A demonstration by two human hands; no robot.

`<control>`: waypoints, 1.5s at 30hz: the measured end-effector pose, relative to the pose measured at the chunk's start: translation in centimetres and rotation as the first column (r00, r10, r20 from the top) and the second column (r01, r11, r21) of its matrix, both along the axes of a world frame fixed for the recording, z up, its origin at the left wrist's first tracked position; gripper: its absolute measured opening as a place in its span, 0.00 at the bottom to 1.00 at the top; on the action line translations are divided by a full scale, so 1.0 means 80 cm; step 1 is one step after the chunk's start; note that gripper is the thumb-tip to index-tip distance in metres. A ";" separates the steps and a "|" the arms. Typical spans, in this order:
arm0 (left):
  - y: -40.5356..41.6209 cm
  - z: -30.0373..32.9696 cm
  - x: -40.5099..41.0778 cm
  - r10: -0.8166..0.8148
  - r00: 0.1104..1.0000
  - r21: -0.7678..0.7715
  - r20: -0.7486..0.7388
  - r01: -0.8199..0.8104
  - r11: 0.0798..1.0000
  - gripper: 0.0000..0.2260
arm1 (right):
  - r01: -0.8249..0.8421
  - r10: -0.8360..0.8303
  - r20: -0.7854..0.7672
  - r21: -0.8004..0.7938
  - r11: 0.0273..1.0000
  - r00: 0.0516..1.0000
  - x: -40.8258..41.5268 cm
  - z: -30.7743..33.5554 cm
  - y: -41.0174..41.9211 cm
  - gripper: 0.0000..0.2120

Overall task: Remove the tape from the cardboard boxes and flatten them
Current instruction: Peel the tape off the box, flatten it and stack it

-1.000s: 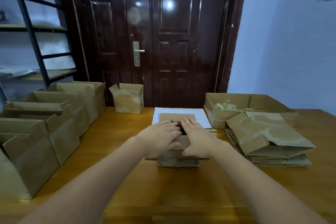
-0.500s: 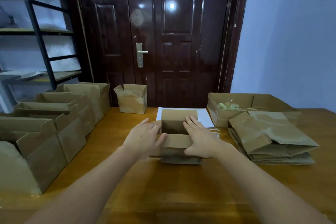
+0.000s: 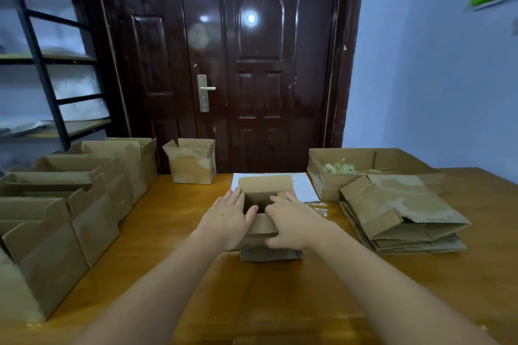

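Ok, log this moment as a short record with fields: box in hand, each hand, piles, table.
box in work: small cardboard box, upright, top open
left hand: fingers straight, flat on the box's left side
right hand: on the box's right side, thumb on the near flap
flattened stack: right of the box
waiting boxes: left, unflattened
table: wooden

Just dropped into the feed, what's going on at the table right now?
A person is working on a small cardboard box at the middle of the wooden table. The left hand rests flat against its left side and the right hand presses on its right side and near flap; the box is open on top, not yet flattened. A stack of flattened boxes lies to the right, and upright boxes wait in a row on the left.
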State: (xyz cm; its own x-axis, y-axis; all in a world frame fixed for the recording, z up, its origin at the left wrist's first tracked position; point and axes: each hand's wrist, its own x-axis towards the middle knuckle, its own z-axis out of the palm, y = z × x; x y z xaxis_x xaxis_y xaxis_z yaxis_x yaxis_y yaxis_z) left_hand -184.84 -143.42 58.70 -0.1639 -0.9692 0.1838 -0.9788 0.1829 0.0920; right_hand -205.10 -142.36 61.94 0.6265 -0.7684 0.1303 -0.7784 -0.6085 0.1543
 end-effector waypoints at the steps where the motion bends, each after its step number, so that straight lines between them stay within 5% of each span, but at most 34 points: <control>1: 0.001 -0.002 0.001 0.004 1.000 -0.004 -0.004 -0.004 1.000 0.34 | 0.006 -0.007 -0.015 -0.019 1.000 1.000 0.001 0.002 0.001 0.25; 8: -0.003 -0.010 0.006 -0.003 0.999 -0.042 -0.042 0.001 0.999 0.34 | 0.074 -0.106 -0.092 -0.296 0.952 0.990 -0.015 0.009 0.005 0.38; 13: -0.007 -0.016 0.000 -0.003 0.998 -0.077 -0.070 -0.002 0.997 0.36 | 0.234 -0.252 -0.025 -0.287 0.929 0.967 -0.034 0.001 0.018 0.54; 23: -0.002 -0.014 -0.002 -0.009 0.992 -0.067 -0.128 0.000 0.998 0.35 | 0.381 -0.368 0.110 -0.154 0.912 0.923 -0.071 -0.019 0.019 0.54; 31: 0.032 -0.009 -0.011 -0.097 0.964 -0.051 -0.249 0.087 0.995 0.37 | 0.364 -0.335 0.215 -0.113 0.925 0.918 -0.046 -0.054 0.006 0.35; 38: 0.051 0.010 -0.004 -0.043 0.940 -0.225 -0.339 -0.037 0.974 0.39 | 0.362 -0.292 0.565 -0.013 0.932 0.772 -0.024 -0.049 0.021 0.30; 41: 0.061 0.015 0.006 -0.014 0.860 -0.211 -0.510 -0.109 0.971 0.45 | 0.292 -0.274 0.682 0.092 0.952 0.678 -0.027 -0.045 0.026 0.36; 45: 0.084 -0.001 0.018 -0.089 0.679 -0.199 -0.729 -0.086 0.976 0.50 | 0.219 -0.218 0.715 0.092 0.971 0.665 -0.037 -0.053 0.023 0.40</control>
